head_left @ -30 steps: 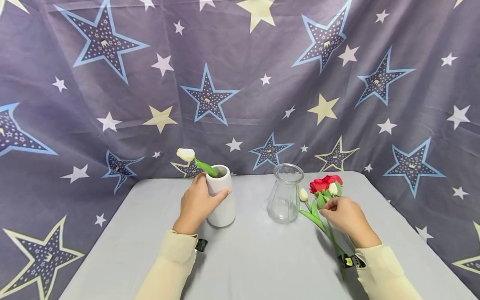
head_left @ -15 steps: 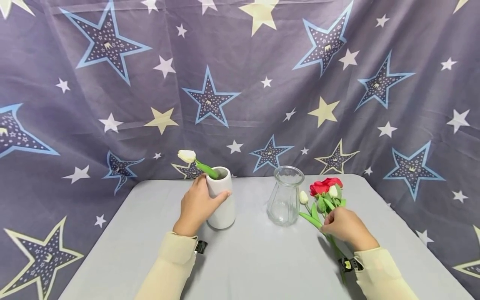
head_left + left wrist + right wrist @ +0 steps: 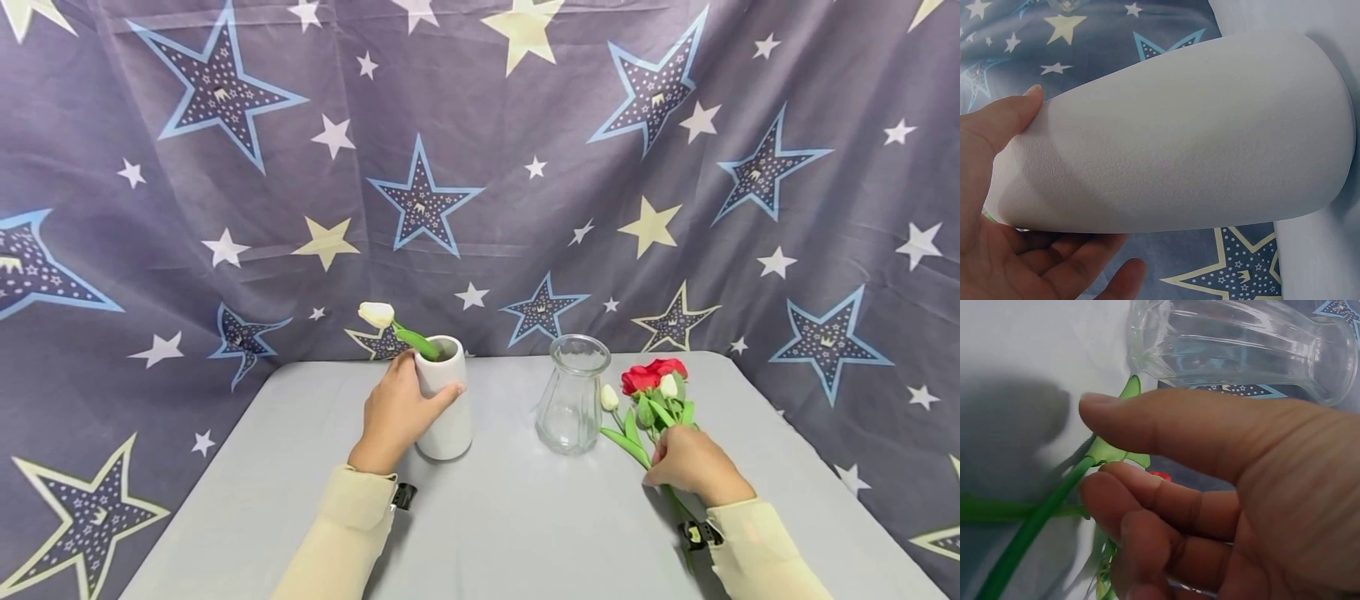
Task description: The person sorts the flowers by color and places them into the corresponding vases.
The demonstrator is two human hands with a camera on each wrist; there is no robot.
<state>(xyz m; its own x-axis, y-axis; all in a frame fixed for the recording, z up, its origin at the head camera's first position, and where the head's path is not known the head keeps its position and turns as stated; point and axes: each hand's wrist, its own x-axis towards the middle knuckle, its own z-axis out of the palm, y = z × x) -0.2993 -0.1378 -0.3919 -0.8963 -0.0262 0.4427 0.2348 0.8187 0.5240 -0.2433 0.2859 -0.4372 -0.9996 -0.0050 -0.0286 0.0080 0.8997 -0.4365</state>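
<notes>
My left hand grips a white vase that stands upright on the table. The left wrist view shows the thumb and fingers on opposite sides of the vase's upper part. A white tulip leans leftward out of its mouth. At the right, my right hand is over the stems of lying flowers. Close up, its thumb and forefinger are apart, with a green tulip stem just beyond the fingertips. Two white tulips and red flowers lie ahead of this hand.
A clear glass vase stands upright between the hands, left of the lying flowers. The grey table ends at the back against a star-patterned curtain.
My right hand has moved down along the stems, toward me, and its fingers have shifted lower. My left hand still grips the white vase in the same place.
</notes>
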